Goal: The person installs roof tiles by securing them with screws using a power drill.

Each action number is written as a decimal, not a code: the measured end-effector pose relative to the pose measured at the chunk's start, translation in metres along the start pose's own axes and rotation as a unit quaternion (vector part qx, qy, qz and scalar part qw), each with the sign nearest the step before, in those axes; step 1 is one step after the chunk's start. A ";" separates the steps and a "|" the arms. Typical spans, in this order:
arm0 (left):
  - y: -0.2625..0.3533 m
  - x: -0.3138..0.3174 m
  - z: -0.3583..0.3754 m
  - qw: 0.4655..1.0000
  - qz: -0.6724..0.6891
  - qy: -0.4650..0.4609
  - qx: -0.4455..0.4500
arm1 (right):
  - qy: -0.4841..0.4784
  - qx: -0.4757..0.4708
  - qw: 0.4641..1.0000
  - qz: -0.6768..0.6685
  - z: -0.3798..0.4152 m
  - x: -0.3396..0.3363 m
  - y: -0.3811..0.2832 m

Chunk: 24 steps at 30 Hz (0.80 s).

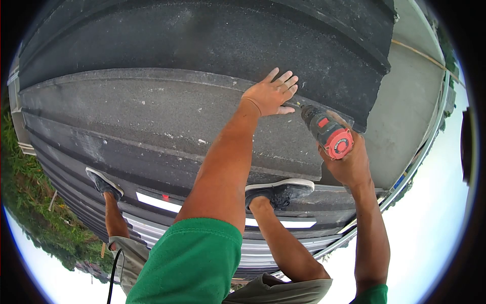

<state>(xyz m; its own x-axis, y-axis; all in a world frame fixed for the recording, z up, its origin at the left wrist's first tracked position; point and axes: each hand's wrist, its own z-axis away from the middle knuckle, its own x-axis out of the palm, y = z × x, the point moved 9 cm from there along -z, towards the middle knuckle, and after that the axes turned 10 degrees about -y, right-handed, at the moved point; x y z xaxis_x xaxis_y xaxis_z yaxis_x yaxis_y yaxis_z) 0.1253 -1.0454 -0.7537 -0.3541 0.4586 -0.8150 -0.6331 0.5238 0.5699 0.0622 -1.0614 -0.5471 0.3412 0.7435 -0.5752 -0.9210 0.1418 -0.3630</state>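
Note:
My left hand [272, 93] lies flat with its fingers spread on the raised seam where two dark roofing sheets [217, 40] overlap. In my right hand [350, 164] is a cordless drill [326, 129], grey and black with a red round rear cap, gripped by its handle. The drill's nose points down at the seam, just right of my left thumb. A small yellowish bit or fastener shows at its tip, too small to tell which. My right fingers are partly hidden behind the drill body.
My feet in dark shoes [281, 193] stand on the ribbed roof below. White strips [159, 201] lie near them. At the right, a grey gutter-like surface [400, 111] runs along the roof edge beside a metal rail. Greenery [30, 197] shows beyond the left edge.

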 end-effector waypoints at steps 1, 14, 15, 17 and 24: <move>0.001 0.001 0.001 1.000 0.002 0.000 -0.001 | -0.002 0.001 1.000 0.001 0.000 0.001 0.001; 0.000 0.001 0.001 1.000 -0.003 0.015 0.009 | -0.002 -0.006 1.000 0.008 -0.005 0.002 0.002; 0.000 0.001 0.001 1.000 0.001 0.015 0.010 | -0.006 -0.003 1.000 0.015 -0.005 0.004 0.002; 0.000 0.002 -0.001 1.000 0.004 0.016 0.010 | 0.000 -0.010 1.000 0.025 -0.004 0.005 0.001; 0.000 0.000 0.001 1.000 -0.004 -0.002 0.003 | 0.008 -0.012 1.000 -0.001 -0.007 0.002 0.008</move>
<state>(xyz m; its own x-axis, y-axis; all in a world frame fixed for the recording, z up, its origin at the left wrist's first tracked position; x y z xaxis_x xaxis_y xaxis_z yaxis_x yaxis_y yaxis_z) 0.1256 -1.0449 -0.7532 -0.3473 0.4573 -0.8187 -0.6311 0.5318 0.5647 0.0566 -1.0635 -0.5559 0.3454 0.7332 -0.5857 -0.9158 0.1270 -0.3811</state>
